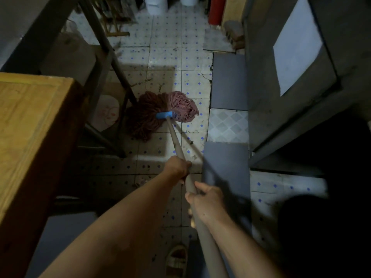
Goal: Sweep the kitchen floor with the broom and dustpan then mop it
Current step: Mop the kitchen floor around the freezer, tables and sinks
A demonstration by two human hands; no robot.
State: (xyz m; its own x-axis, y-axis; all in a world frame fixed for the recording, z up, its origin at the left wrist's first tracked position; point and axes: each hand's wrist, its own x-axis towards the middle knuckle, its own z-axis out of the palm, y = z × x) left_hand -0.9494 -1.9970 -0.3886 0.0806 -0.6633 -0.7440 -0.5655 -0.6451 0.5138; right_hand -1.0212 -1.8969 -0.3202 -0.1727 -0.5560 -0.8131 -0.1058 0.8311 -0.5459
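A mop with a reddish-pink string head and a blue clamp lies spread on the white tiled floor, its left half in shadow against a metal frame leg. The grey mop handle runs from the clamp down toward me. My left hand grips the handle higher up, fingers wrapped round it. Just below it, my right hand holds the handle closer to my body. No broom or dustpan is in view.
A wooden table fills the left side. A dark metal frame stands beside the mop, with a pale bag under it. Grey tiles and a grey cabinet line the right. White buckets and a red cylinder stand far back. My sandalled foot shows below.
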